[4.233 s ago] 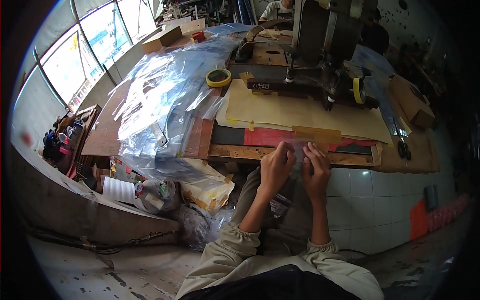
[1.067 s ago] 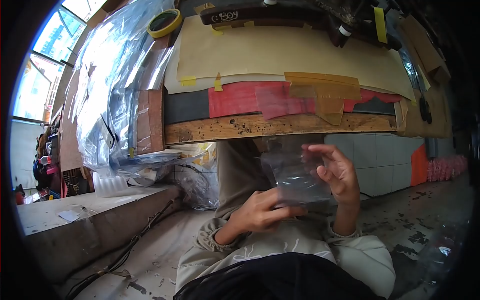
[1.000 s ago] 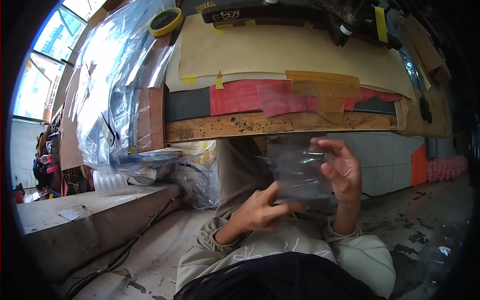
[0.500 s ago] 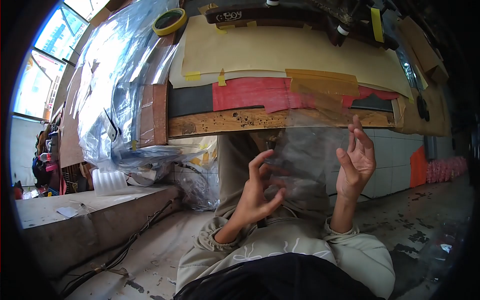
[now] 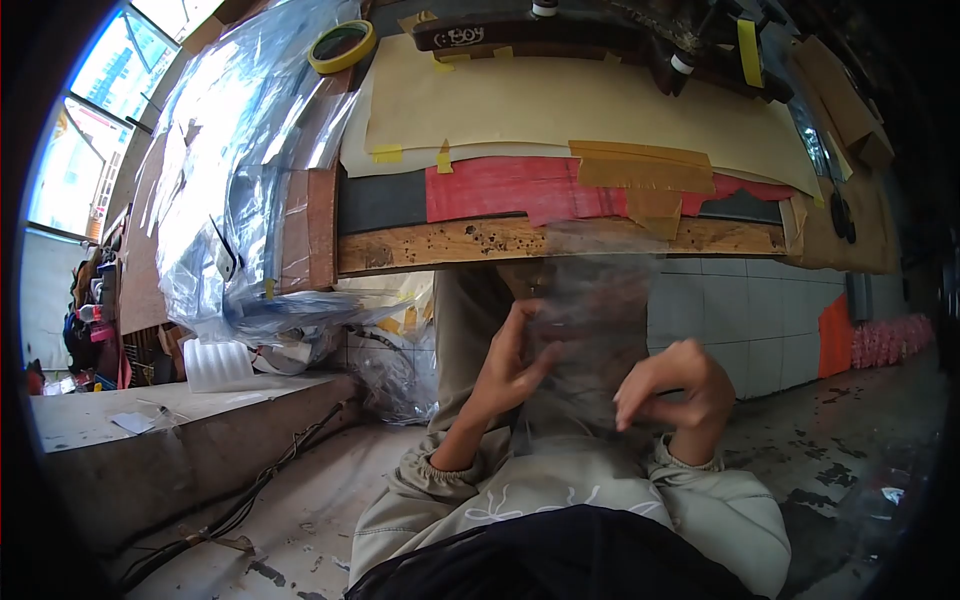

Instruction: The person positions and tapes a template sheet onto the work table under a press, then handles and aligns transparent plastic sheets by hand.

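Observation:
A thin clear plastic sheet or bag point(image 5: 600, 290) hangs blurred in front of my lap, its upper part overlapping the table's wooden edge point(image 5: 450, 244). My left hand point(image 5: 508, 365) is at its left side, the thumb in front and the other fingertips partly veiled by the film, so it seems to grip the plastic. My right hand point(image 5: 680, 388) is lower on the right, its fingers curled and pressed together near the film's lower right side. Whatever is between those fingertips is too small to make out.
On the table lie cream paper sheets point(image 5: 480, 105), red material point(image 5: 490, 192), a yellow tape roll point(image 5: 341, 46) and a dark machine arm point(image 5: 540, 35). Piled clear plastic point(image 5: 210, 150) covers the left side. A foam roll point(image 5: 218, 364) sits on a ledge; cables point(image 5: 255, 485) run beside it.
My right hand has come down and inward from near the table edge, its spread fingers now curled. The plastic has shifted left and downward. My left hand has moved slightly.

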### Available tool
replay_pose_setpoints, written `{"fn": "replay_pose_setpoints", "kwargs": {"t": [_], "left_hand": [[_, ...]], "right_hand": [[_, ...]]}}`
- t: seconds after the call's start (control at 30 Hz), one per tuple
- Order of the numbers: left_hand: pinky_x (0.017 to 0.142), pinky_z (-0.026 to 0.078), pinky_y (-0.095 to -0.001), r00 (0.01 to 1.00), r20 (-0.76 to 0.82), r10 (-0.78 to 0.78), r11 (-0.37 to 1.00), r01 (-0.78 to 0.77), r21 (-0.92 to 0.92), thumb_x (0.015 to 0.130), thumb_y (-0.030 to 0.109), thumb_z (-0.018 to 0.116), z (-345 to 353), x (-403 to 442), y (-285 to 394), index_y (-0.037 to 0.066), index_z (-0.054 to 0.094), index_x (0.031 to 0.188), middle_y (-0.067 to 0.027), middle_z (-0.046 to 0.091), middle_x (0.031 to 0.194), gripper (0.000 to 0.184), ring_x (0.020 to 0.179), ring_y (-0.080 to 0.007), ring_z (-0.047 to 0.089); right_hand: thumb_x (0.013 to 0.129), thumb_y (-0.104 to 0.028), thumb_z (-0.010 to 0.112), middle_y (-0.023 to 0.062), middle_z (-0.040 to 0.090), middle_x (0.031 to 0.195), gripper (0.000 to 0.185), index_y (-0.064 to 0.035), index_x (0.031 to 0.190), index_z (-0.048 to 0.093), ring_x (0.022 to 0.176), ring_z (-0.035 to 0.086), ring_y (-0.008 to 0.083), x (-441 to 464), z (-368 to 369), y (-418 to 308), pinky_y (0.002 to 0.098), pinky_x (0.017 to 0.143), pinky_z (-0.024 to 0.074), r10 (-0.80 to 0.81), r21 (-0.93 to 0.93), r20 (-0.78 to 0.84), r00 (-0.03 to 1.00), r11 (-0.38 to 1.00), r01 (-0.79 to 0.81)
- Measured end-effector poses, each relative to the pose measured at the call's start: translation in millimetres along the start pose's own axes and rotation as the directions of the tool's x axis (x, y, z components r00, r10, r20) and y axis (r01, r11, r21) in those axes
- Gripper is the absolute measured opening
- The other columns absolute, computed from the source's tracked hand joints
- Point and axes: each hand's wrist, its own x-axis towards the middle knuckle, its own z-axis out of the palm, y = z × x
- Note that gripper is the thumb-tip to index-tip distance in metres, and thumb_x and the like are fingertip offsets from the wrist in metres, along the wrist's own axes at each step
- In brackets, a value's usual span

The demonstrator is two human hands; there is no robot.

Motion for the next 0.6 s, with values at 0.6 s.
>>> {"fn": "replay_pose_setpoints", "kwargs": {"t": [0.6], "left_hand": [[0.092, 0.047, -0.0331, 0.988, 0.028, 0.149, 0.957, -0.137, -0.256, 0.077, -0.016, 0.052, -2.2, 13.7, 20.8, -0.005, 0.047, 0.117, -0.0158, 0.052, 0.118, 0.042, 0.109, -0.0278, 0.060]], "right_hand": [[0.052, 0.003, 0.052, 0.0087, 0.068, 0.079, 0.018, -0.0087, 0.058, 0.064, 0.096, 0.062, 0.0318, 8.4, -3.2, 8.9, 0.0472, 0.096, 0.0394, -0.337, -0.250, -0.376, 0.863, 0.934, 0.256]]}}
